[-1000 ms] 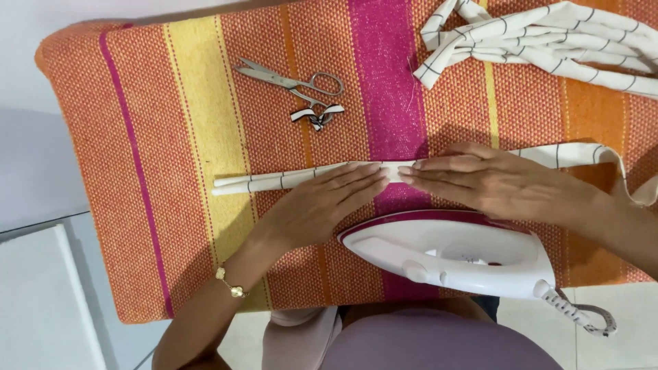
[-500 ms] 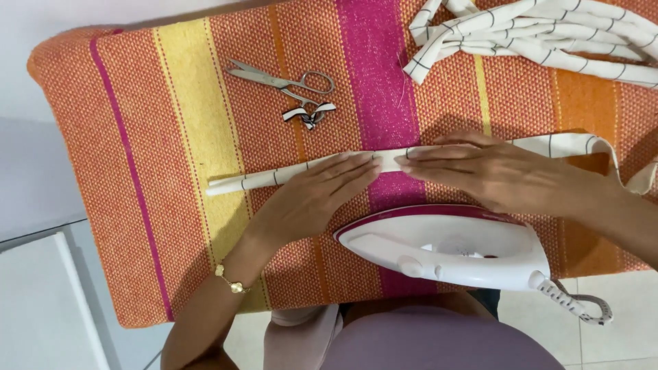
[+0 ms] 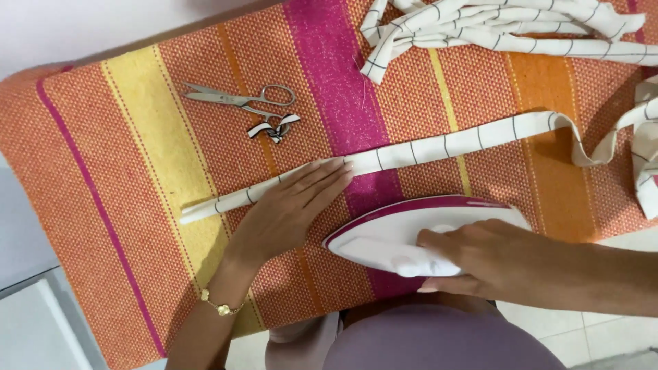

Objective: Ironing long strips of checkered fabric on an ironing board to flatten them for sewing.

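Two bare hands work over a padded board covered in a striped cloth [image 3: 137, 178] of orange, yellow and magenta. The left hand [image 3: 291, 209] lies flat, palm down and fingers stretched out, pressing on a long folded fabric strip [image 3: 439, 145] that is cream with thin dark lines; its grip is released, holding nothing, only weighing the strip down near its left end. A thin gold bracelet [image 3: 219, 306] circles that wrist. The right hand [image 3: 480, 257] is clenched around the handle of a white and magenta iron [image 3: 384, 236], which sits on the cloth just below the strip, nose pointing left, close to the left hand's fingertips. The strip runs across the board from the yellow stripe to the right edge, where it curls and hangs off. Metal scissors [image 3: 240, 98] lie above the left hand, with a small knotted scrap [image 3: 273, 127] just beside them. A loose pile of the same lined fabric [image 3: 493, 27] sits at the top right.
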